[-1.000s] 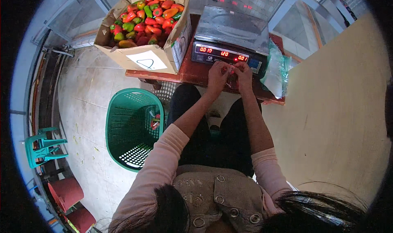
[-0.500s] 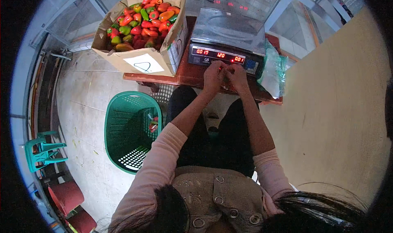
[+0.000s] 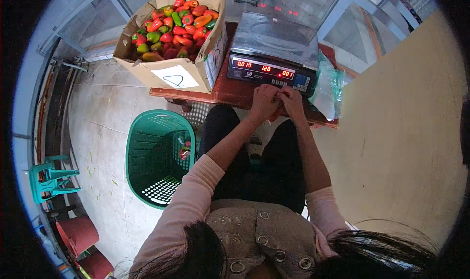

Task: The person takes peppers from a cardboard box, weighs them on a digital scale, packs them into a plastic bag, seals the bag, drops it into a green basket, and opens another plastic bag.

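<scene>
Floor (image 3: 105, 112) of pale worn tiles spreads to the left of both hands and below them, smooth and scuffed. Wall panel (image 3: 406, 146), flat matte tan, rises to the right of the right hand. Green plastic basket (image 3: 147, 156), round-cornered with a perforated base and slotted sides, stands below and left of the left hand, with a few small red pieces against its inner wall. Cardboard box (image 3: 171, 71), brown with open flaps, sits up-left of the left hand on the table and is heaped with glossy red, green and orange peppers (image 3: 174, 26). Scale (image 3: 274, 53), with a flat steel pan and a dark front panel showing red lit digits, stands just above both hands. Table (image 3: 225, 90), reddish-brown wood, carries box and scale; its front edge lies under the hands. Clear plastic bags (image 3: 325, 85), crinkled with a greenish tint, lie just right of the right hand.

Both forearms, in pale pink sleeves pushed up past the wrist, reach forward from the lower edge and converge at the table's front edge. Left hand (image 3: 263, 100) and right hand (image 3: 292, 100) touch each other, fingers curled inward and pinched together at a point just below the scale's keypad. Whatever they pinch is too small to make out; cannot tell if anything is gripped.
</scene>
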Motion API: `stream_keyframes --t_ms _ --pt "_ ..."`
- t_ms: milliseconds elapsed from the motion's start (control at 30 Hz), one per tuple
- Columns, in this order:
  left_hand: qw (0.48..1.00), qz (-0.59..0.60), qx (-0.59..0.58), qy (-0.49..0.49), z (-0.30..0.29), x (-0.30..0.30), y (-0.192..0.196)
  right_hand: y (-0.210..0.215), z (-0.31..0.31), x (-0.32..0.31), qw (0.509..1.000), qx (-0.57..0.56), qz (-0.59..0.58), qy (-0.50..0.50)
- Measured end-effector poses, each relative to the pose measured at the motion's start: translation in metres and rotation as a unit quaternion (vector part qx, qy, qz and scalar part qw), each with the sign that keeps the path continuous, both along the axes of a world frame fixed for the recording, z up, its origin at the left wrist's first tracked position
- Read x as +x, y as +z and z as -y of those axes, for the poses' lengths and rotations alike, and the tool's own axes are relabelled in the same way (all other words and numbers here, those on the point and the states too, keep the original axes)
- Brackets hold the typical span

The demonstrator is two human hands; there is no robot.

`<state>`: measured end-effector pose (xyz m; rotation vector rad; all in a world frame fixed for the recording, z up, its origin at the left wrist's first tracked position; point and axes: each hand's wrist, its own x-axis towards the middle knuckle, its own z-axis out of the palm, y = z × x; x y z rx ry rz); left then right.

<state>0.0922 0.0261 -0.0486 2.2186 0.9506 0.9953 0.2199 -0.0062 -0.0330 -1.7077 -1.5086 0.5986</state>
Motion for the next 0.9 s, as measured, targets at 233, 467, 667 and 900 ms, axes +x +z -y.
stream_keyframes --t_ms 233,467,667,900 --pt "0.993 -0.021 0.077 -0.088 0.024 -0.004 0.049 0.051 0.048 -0.013 0.98 0.188 0.007 -0.071" --pt "0.987 -0.023 0.056 -0.148 0.039 -0.014 0.092 0.082 0.077 -0.015 0.942 0.08 -0.31 -0.099" --pt "0.983 0.04 -0.012 -0.177 0.044 -0.02 0.1 0.112 0.086 -0.014 0.936 0.042 -0.349 -0.029" --pt "0.985 0.066 -0.062 -0.146 0.057 -0.029 0.103 0.113 0.094 -0.019 0.979 0.081 -0.187 -0.013"
